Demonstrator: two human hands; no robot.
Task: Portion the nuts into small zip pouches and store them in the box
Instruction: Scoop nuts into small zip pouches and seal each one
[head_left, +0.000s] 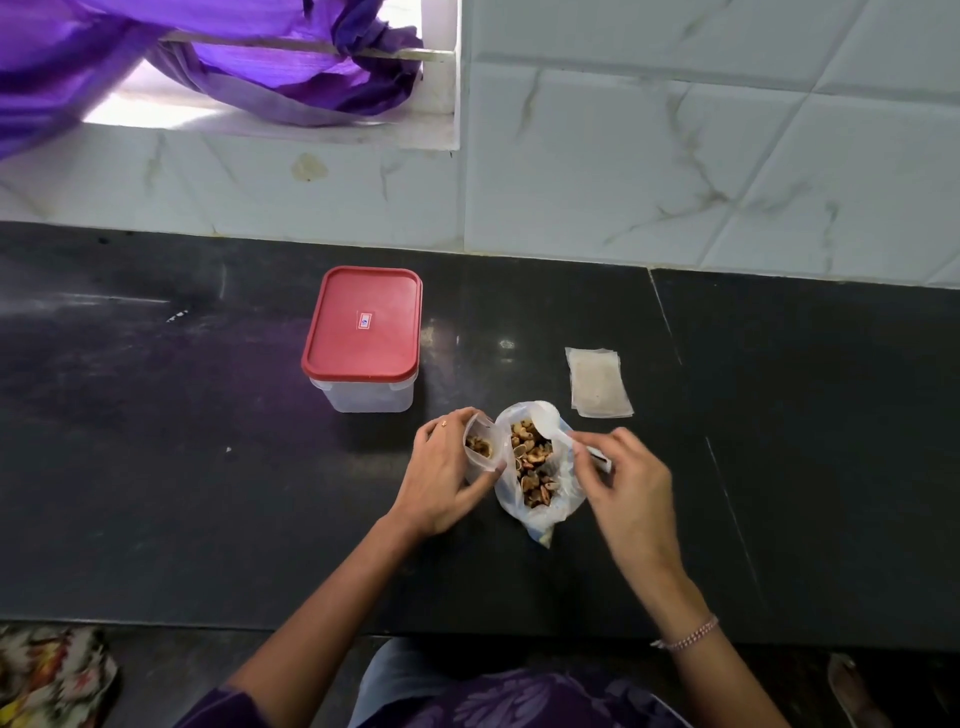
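Observation:
A clear plastic bag of mixed nuts (535, 467) lies open on the black counter (208, 467). My left hand (447, 467) holds a small zip pouch (480, 444) upright just left of the bag; a few nuts show inside it. My right hand (623, 478) pinches the handle of a white plastic spoon (548, 421), whose bowl sits over the far rim of the bag. A clear box with a red lid (363, 332) stands shut behind my left hand.
A stack of empty small zip pouches (597, 382) lies to the right of the box, behind my right hand. A tiled wall (675, 156) rises at the back of the counter. Purple cloth (234, 62) hangs at the window, top left.

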